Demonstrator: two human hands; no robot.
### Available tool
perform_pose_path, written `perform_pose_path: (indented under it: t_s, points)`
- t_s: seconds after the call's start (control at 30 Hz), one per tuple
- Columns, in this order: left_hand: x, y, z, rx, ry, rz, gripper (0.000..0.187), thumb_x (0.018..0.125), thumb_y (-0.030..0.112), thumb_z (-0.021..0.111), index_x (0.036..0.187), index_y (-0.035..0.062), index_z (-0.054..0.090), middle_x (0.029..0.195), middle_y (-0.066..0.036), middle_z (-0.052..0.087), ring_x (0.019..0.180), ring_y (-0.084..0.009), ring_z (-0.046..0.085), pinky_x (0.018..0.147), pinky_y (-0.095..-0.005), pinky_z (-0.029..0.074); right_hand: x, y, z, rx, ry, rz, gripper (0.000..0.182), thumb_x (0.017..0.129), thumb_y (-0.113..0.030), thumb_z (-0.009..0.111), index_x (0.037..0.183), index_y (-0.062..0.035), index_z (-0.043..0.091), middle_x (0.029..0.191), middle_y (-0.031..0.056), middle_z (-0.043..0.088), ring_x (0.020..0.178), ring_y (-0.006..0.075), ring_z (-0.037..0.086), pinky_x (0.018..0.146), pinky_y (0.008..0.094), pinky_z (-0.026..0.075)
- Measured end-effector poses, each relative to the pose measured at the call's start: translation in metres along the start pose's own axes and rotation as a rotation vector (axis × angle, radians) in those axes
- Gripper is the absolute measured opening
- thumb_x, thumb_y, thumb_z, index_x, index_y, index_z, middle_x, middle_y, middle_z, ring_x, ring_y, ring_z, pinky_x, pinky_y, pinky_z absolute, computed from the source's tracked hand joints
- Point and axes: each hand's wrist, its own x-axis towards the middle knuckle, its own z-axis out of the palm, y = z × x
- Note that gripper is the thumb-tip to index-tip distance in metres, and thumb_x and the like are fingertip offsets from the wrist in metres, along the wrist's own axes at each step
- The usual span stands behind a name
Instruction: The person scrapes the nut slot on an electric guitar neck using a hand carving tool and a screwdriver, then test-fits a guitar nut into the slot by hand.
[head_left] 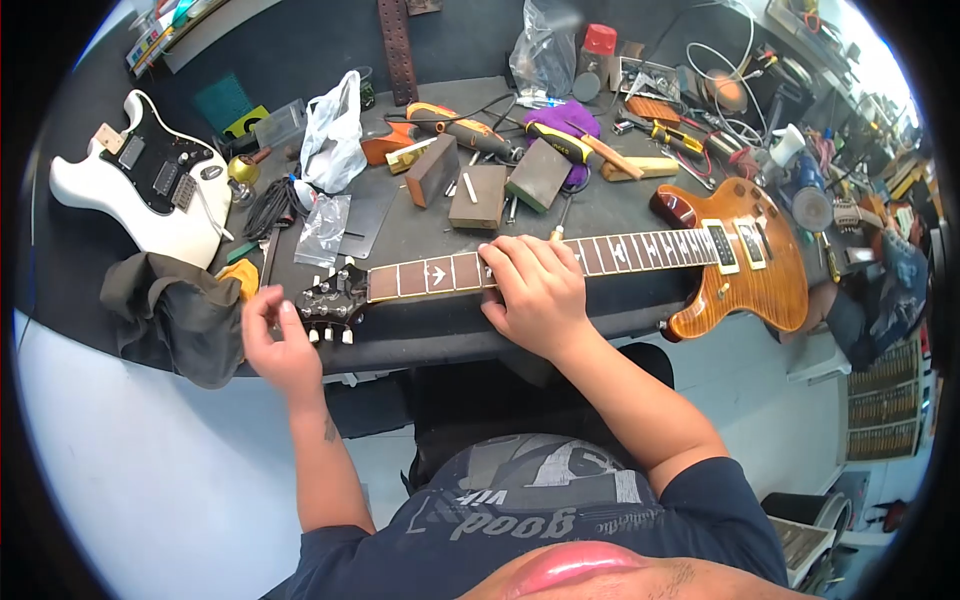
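Observation:
An electric guitar with an amber flame-grained body (690, 318) lies face up along the front edge of the bench. No strings show over its dark fretboard (410, 279), which has bird-shaped inlays. My right hand (540, 290) is wrapped over the middle of the neck, fingers on the frets and thumb at the near side. Beside the black headstock (332, 298) with its white tuner buttons, my left hand (283, 345) is raised with loosely bent fingers and thumb apart. Nothing shows in it. A yellow cloth (240, 276) sits right behind those fingers.
A dark cloth (175, 315) hangs over the front edge at left, near a white guitar body (110, 205). Behind the neck stand sanding blocks (478, 198), an orange rotary tool (440, 122), a plastic bag (333, 135) and a purple cloth (565, 118). Cables and tools crowd the right.

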Motion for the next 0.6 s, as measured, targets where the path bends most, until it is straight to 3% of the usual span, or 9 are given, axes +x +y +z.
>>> perform_pose_path:
  t_s: [0.07,0.1,0.17,0.23,0.6]
  points:
    - [0.025,0.089,-0.008,-0.419,0.014,0.139,0.029,0.104,-0.008,0.065,0.131,-0.0017,0.073,0.133,-0.016,0.076,0.11,-0.0203,0.07,0.098,-0.0356,0.058,-0.001,-0.003,-0.004,-0.004,-0.015,-0.007,0.057,0.074,-0.017,0.084,0.131,-0.01,0.077,0.127,0.0056,0.079,0.118,0.0284,0.077,0.104,0.0457,0.053]
    - [0.04,0.12,-0.024,-0.493,-0.033,0.348,0.033,0.105,0.0,0.067,0.138,-0.0041,0.07,0.132,-0.022,0.074,0.111,-0.024,0.069,0.097,-0.0363,0.057,-0.001,-0.002,-0.004,0.017,-0.024,-0.004,0.057,0.075,-0.017,0.084,0.131,-0.0105,0.077,0.127,0.0058,0.079,0.118,0.0285,0.077,0.104,0.0461,0.053]
    - [0.056,0.169,-0.053,-0.661,-0.107,0.632,0.034,0.105,0.0,0.067,0.138,-0.0038,0.07,0.132,-0.022,0.074,0.112,-0.0244,0.068,0.098,-0.0368,0.056,0.0,-0.002,-0.004,0.015,-0.029,-0.009,0.057,0.075,-0.017,0.085,0.131,-0.0108,0.077,0.127,0.0058,0.079,0.118,0.0285,0.077,0.105,0.0463,0.053]
    - [0.073,0.201,-0.075,-0.759,-0.157,0.785,0.034,0.104,0.0,0.068,0.138,-0.0036,0.07,0.131,-0.022,0.074,0.112,-0.0247,0.068,0.099,-0.0373,0.056,-0.001,-0.002,-0.002,-0.003,-0.012,-0.027,0.056,0.075,-0.018,0.085,0.131,-0.0111,0.076,0.126,0.0062,0.079,0.118,0.0289,0.077,0.105,0.0468,0.053]
    - [0.082,0.222,-0.109,-0.815,-0.21,0.903,0.036,0.1,0.0,0.069,0.136,-0.0022,0.071,0.131,-0.021,0.073,0.115,-0.0266,0.067,0.102,-0.0399,0.054,0.0,-0.004,-0.012,0.053,-0.073,-0.013,0.062,0.074,-0.018,0.085,0.135,-0.0066,0.076,0.133,0.0109,0.076,0.123,0.0321,0.074,0.106,0.0467,0.055]
